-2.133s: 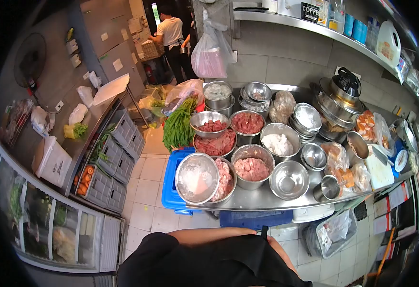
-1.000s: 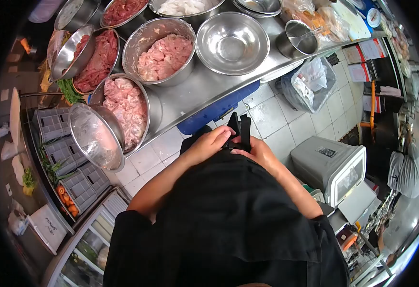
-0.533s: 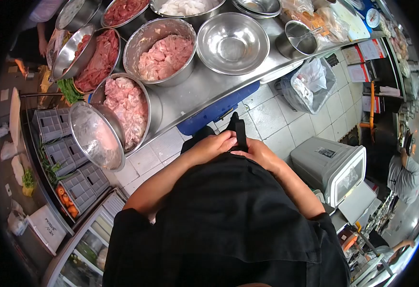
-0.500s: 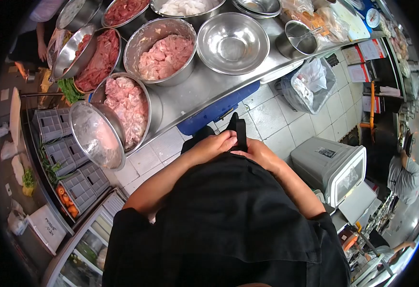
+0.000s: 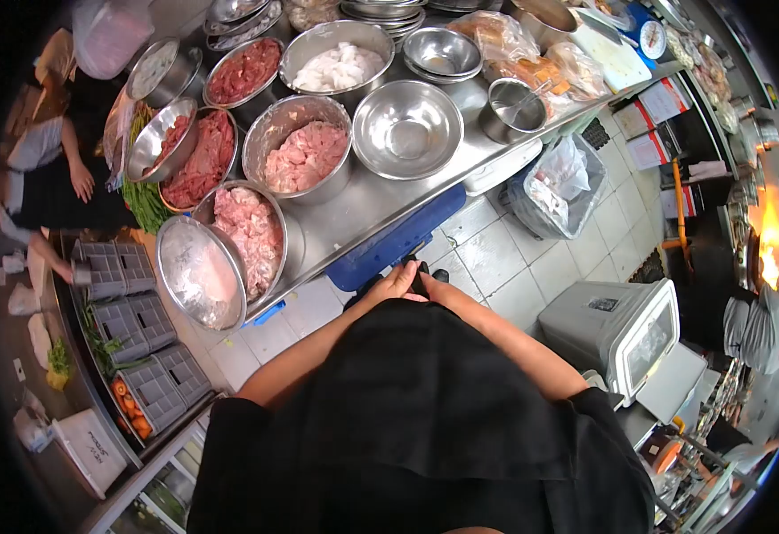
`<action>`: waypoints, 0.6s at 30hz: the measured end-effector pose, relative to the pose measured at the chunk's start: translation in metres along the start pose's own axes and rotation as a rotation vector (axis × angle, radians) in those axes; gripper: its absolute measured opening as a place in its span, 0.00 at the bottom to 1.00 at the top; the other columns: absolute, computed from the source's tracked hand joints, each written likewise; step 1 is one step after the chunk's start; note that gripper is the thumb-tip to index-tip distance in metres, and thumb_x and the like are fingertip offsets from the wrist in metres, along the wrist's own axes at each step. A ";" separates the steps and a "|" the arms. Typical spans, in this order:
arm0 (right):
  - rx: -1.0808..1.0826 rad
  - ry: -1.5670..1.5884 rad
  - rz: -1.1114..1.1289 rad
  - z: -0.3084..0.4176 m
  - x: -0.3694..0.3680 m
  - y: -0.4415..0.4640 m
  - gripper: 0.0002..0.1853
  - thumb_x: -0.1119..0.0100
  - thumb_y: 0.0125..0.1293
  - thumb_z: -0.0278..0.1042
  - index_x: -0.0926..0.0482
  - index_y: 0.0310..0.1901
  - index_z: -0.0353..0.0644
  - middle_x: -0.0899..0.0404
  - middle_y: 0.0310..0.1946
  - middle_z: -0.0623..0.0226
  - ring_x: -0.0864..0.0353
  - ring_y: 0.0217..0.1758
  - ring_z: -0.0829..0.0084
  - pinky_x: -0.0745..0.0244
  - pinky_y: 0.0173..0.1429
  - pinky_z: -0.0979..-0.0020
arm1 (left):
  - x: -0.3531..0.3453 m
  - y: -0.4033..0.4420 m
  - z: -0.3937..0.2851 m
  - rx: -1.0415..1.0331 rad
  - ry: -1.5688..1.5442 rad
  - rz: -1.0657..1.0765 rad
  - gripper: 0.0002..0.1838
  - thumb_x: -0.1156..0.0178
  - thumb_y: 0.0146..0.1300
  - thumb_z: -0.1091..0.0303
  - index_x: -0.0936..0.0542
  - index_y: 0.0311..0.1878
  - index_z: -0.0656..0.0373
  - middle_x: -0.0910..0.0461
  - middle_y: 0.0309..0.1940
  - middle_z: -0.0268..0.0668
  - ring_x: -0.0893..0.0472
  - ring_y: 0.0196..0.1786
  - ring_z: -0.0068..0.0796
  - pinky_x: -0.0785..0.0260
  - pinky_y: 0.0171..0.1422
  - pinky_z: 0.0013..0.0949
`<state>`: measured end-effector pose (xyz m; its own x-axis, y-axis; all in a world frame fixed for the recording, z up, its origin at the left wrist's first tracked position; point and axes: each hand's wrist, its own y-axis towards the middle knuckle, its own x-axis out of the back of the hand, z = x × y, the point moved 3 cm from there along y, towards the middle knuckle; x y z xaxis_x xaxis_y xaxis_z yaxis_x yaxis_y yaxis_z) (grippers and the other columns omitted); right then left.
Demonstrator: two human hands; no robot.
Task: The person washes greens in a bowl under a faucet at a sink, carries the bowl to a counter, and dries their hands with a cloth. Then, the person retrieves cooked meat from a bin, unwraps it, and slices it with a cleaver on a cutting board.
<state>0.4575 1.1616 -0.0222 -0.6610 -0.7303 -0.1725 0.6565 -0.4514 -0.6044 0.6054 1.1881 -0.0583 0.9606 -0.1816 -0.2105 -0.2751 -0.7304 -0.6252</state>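
- Clock directions run from the person's joined hands, with twelve toward the top of the view.
- The left hand point(image 5: 393, 286) is at the waist, fingers curled narrowly around a black strap point(image 5: 420, 283).
- The right hand point(image 5: 441, 292) sits just beside it at three o'clock, against the strap; its fingertips are hidden, so whether it grips cannot be told.
- The strap lies between the two hands, at the top edge of the black apron point(image 5: 416, 392), which spreads toward six o'clock.
- At twelve o'clock, a shiny stainless-steel basin point(image 5: 407, 133) stands on the steel worktable point(image 5: 340, 222).
- At eleven, a deep steel pot point(image 5: 259, 160) holds pale pink meat point(image 5: 306, 158).
- Between nine and ten, a steel bowl of meat chunks point(image 5: 249, 230) stands at the table's corner; a tilted steel bowl point(image 5: 195, 267) leans over its side.
- At one o'clock, a steel pot with a utensil point(image 5: 503, 125) is near the table's edge.
- At two, on the tiled floor, is a clear bin with a plastic bag in it point(image 5: 532, 212).
- Between three and four stands a grey lidded bin point(image 5: 576, 325).
- Toward nine, beyond the tilted bowl, are grey crates point(image 5: 145, 325).
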 end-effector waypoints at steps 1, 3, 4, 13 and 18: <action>0.010 0.007 -0.010 -0.006 0.005 0.004 0.28 0.44 0.70 0.41 0.36 0.67 0.40 0.23 0.54 0.65 0.23 0.53 0.73 0.31 0.60 0.72 | 0.006 0.002 -0.004 -0.031 0.117 -0.068 0.35 0.58 0.72 0.36 0.35 0.68 0.54 0.20 0.39 0.35 0.19 0.38 0.25 0.27 0.43 0.27; 0.201 -0.195 0.052 -0.019 0.013 0.011 0.27 0.37 0.63 0.47 0.27 0.58 0.38 0.17 0.48 0.56 0.19 0.53 0.63 0.29 0.58 0.66 | 0.011 0.018 0.019 0.006 -0.074 -0.049 0.30 0.58 0.72 0.37 0.27 0.56 0.56 0.21 0.34 0.34 0.23 0.31 0.20 0.29 0.36 0.25; 0.134 -0.126 0.052 -0.030 0.015 0.018 0.24 0.34 0.61 0.48 0.23 0.53 0.41 0.17 0.47 0.61 0.19 0.51 0.68 0.30 0.57 0.69 | 0.025 0.051 0.058 0.029 -0.083 0.015 0.29 0.57 0.72 0.37 0.26 0.50 0.56 0.21 0.34 0.34 0.24 0.30 0.19 0.30 0.34 0.24; 0.006 -0.335 -0.110 -0.005 0.017 0.007 0.28 0.39 0.66 0.48 0.28 0.61 0.38 0.19 0.51 0.57 0.22 0.58 0.67 0.32 0.62 0.67 | 0.047 0.013 0.023 -0.135 0.250 0.115 0.22 0.41 0.69 0.52 0.23 0.54 0.62 0.19 0.39 0.35 0.21 0.39 0.20 0.29 0.47 0.25; 0.158 -0.374 -0.123 -0.012 0.013 0.016 0.28 0.45 0.68 0.57 0.24 0.56 0.41 0.18 0.48 0.48 0.20 0.54 0.52 0.28 0.58 0.62 | 0.069 -0.026 0.013 0.053 0.225 0.101 0.19 0.38 0.65 0.61 0.25 0.54 0.62 0.19 0.40 0.38 0.21 0.46 0.25 0.28 0.50 0.30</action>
<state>0.4549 1.1511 -0.0435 -0.5796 -0.7887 0.2049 0.6479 -0.5985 -0.4712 0.6782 1.2033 -0.0666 0.9112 -0.3984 -0.1051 -0.3663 -0.6665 -0.6493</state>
